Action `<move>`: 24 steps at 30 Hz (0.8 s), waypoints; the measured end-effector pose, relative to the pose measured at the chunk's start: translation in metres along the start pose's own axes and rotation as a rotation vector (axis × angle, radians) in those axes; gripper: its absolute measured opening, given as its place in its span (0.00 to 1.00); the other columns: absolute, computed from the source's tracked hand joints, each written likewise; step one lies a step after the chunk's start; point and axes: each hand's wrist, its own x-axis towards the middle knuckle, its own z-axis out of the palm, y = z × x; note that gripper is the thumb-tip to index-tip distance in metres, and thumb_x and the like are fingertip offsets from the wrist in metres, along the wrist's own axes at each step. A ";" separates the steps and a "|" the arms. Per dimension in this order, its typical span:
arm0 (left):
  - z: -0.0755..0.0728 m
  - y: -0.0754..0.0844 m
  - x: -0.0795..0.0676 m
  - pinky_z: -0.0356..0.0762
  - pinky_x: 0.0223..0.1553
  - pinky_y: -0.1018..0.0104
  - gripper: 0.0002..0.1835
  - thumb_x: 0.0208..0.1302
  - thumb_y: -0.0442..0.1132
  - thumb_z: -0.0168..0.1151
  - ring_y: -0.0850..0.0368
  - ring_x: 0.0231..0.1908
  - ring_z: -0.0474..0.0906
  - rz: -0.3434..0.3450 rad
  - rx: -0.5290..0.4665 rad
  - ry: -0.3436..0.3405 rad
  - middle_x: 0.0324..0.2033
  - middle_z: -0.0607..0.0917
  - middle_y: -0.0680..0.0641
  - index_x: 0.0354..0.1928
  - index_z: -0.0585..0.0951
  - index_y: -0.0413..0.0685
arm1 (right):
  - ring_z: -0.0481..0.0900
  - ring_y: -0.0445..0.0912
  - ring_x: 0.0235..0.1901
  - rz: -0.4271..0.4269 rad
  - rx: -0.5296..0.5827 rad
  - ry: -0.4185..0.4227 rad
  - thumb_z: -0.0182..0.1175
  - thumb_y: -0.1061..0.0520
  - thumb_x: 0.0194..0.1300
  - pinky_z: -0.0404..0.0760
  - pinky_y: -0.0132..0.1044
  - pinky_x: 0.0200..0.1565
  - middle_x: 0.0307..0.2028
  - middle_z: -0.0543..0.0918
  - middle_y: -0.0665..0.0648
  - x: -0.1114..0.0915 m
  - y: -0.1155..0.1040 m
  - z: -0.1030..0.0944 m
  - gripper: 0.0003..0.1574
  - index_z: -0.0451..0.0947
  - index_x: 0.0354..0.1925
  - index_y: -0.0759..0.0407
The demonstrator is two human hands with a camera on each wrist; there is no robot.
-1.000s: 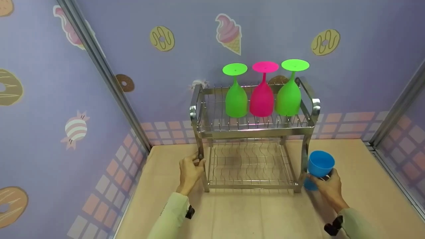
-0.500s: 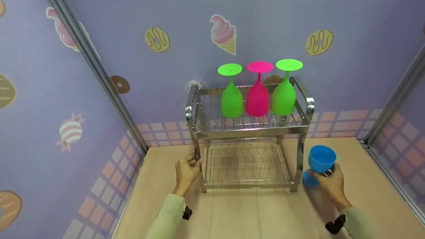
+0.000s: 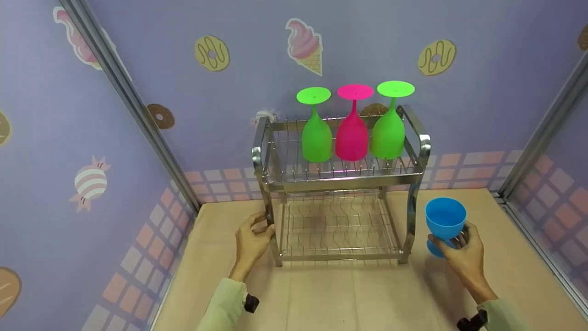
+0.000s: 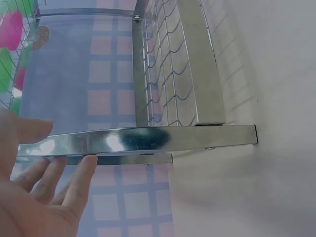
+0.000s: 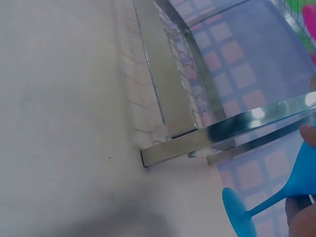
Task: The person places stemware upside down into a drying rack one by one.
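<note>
A silver two-tier dish rack (image 3: 342, 184) stands on the table. Three stemmed goblets sit upside down on its top tier: a green goblet (image 3: 317, 140), a pink goblet (image 3: 352, 140) and another green goblet (image 3: 388, 138). My left hand (image 3: 250, 243) is at the rack's left front post, fingertips touching its edge and fingers nearly straight; the left wrist view shows the thumb (image 4: 34, 129) on the post's other side. Right of the rack, my right hand (image 3: 464, 255) grips a blue goblet (image 3: 445, 220), bowl up and slightly tilted. Its foot (image 5: 238, 212) shows in the right wrist view.
The rack's lower tier (image 3: 340, 230) is bare wire. Beige cloth covers the table (image 3: 321, 299). A patterned back wall (image 3: 257, 82) rises behind the rack, with metal frame posts at the left (image 3: 133, 110) and right (image 3: 546, 105) corners.
My right hand has carried the blue goblet slightly up and away from the rack's right post. My left hand's fingers have loosened at the left post. The camera view has shifted slightly right.
</note>
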 end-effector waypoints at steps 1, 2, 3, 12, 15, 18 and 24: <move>-0.002 0.001 -0.002 0.93 0.49 0.55 0.24 0.66 0.29 0.73 0.33 0.53 0.89 0.004 0.002 -0.007 0.61 0.85 0.33 0.63 0.82 0.37 | 0.61 0.73 0.78 -0.008 -0.001 0.006 0.77 0.67 0.61 0.61 0.70 0.77 0.77 0.64 0.74 -0.002 -0.002 -0.001 0.59 0.54 0.80 0.67; -0.003 0.001 -0.005 0.92 0.51 0.53 0.24 0.66 0.30 0.73 0.33 0.54 0.88 0.008 0.002 -0.015 0.62 0.84 0.33 0.64 0.81 0.37 | 0.62 0.73 0.78 -0.017 -0.005 0.015 0.78 0.67 0.60 0.62 0.69 0.76 0.77 0.65 0.73 -0.004 -0.004 -0.001 0.59 0.55 0.80 0.67; -0.005 0.002 -0.008 0.92 0.52 0.52 0.25 0.66 0.31 0.73 0.33 0.56 0.87 0.010 0.001 -0.021 0.63 0.83 0.33 0.64 0.81 0.37 | 0.63 0.73 0.77 -0.028 -0.013 0.022 0.78 0.68 0.59 0.62 0.69 0.76 0.77 0.66 0.73 -0.006 -0.007 -0.002 0.60 0.56 0.80 0.66; -0.010 0.001 -0.034 0.87 0.60 0.39 0.25 0.67 0.33 0.75 0.31 0.59 0.83 0.058 -0.023 -0.084 0.63 0.82 0.34 0.64 0.80 0.37 | 0.77 0.36 0.64 -0.196 -0.122 0.036 0.81 0.71 0.52 0.72 0.29 0.73 0.69 0.77 0.67 -0.021 -0.032 -0.005 0.57 0.66 0.75 0.66; -0.009 0.003 -0.041 0.85 0.62 0.39 0.26 0.67 0.36 0.75 0.31 0.61 0.82 0.079 -0.021 -0.144 0.64 0.81 0.35 0.65 0.80 0.40 | 0.75 0.24 0.59 -0.301 -0.121 0.035 0.83 0.74 0.46 0.71 0.15 0.65 0.65 0.80 0.69 -0.025 -0.039 -0.006 0.57 0.69 0.73 0.69; -0.006 0.008 -0.047 0.83 0.63 0.36 0.29 0.67 0.41 0.76 0.31 0.62 0.82 0.126 -0.005 -0.206 0.65 0.81 0.35 0.67 0.79 0.40 | 0.76 0.22 0.58 -0.401 -0.121 0.027 0.84 0.76 0.40 0.71 0.14 0.63 0.61 0.84 0.61 -0.028 -0.044 -0.004 0.57 0.73 0.70 0.70; 0.003 0.023 -0.055 0.82 0.63 0.32 0.32 0.68 0.44 0.75 0.30 0.62 0.81 0.235 0.002 -0.298 0.66 0.81 0.33 0.68 0.76 0.38 | 0.76 0.22 0.58 -0.601 -0.181 0.002 0.86 0.77 0.32 0.72 0.14 0.62 0.56 0.87 0.58 -0.032 -0.054 0.001 0.58 0.78 0.66 0.70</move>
